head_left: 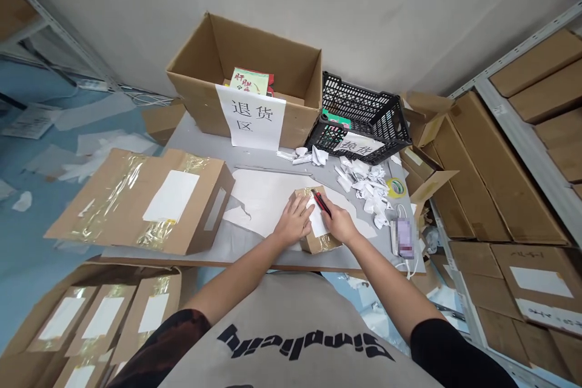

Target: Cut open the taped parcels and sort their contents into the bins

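While a small taped cardboard box was pressed down near the front edge of the grey surface, the left grip was spread open, with its fingers laid flat across the top of the box. A red-and-black utility knife was pinched in the right grip and angled over a white label on the box; whether the blade touched the label could not be told. The box was set on a sheet of white paper that lay towards the middle of the surface. Crumpled white paper scraps were heaped just beside the box, towards the right edge, and a yellow tape roll lay beside them. Nearer that edge, a blurred rectangular object was seen with a white cable attached. Along the rear edge stood an open cardboard carton bearing a handwritten paper sign, and a black plastic crate was tilted just beside it. A large taped parcel lay flat at the left edge, well apart from the hands. Cardboard cartons were stacked on a metal shelf to the right of the surface.
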`<state>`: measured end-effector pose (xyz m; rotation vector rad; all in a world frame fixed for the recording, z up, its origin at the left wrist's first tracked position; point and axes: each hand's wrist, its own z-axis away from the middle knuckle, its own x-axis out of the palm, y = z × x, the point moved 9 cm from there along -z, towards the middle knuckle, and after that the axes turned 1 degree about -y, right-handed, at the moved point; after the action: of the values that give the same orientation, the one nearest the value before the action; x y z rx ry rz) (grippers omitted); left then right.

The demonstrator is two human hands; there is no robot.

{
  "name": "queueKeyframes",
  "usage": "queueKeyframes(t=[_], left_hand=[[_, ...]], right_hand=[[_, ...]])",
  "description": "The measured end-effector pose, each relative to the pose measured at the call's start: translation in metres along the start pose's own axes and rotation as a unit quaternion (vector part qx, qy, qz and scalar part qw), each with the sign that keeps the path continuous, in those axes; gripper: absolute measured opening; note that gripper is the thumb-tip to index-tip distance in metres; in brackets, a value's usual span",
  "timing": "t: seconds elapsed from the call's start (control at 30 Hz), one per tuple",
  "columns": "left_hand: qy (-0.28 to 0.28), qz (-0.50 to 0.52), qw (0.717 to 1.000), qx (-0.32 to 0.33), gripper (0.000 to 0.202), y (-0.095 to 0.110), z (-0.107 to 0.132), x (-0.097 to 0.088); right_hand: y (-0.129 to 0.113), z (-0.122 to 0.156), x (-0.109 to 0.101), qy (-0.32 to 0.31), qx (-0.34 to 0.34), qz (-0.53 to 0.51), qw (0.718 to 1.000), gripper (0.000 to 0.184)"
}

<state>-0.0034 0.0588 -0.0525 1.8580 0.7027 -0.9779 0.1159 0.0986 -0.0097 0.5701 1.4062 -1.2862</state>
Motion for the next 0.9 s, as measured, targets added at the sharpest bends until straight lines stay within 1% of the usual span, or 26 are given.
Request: queueKeyframes(t=[0.2,0.5,0.73,0.9], left_hand=[[0.003,0.008,1.0,-0.013,0.057,-0.0009,0.0002,0.0034],[0.016,0.028,0.999,-0.011,0.057,-0.0021,0.002,0.0029],[0.035,0.053,0.998,-0.013,0.057,-0.0037,0.0024,0.0005],[0.034,0.051,0.998,-0.01,0.055,-0.0037,0.003,0.0004]], right_hand=[[-0.0012,0.0021,-0.002,0.011,-0.015,-0.007,1.0,0.059],[-0.0064,-0.0021,-0.0018,-0.008,0.014,0.019,1.0,0.06],[-0.0074,-0.0004,0.0015,0.004,0.027,0.046,0.999,0.058],[-0.006,0.0011,0.0027,0.01,0.029,0.048,0.998,0.058]])
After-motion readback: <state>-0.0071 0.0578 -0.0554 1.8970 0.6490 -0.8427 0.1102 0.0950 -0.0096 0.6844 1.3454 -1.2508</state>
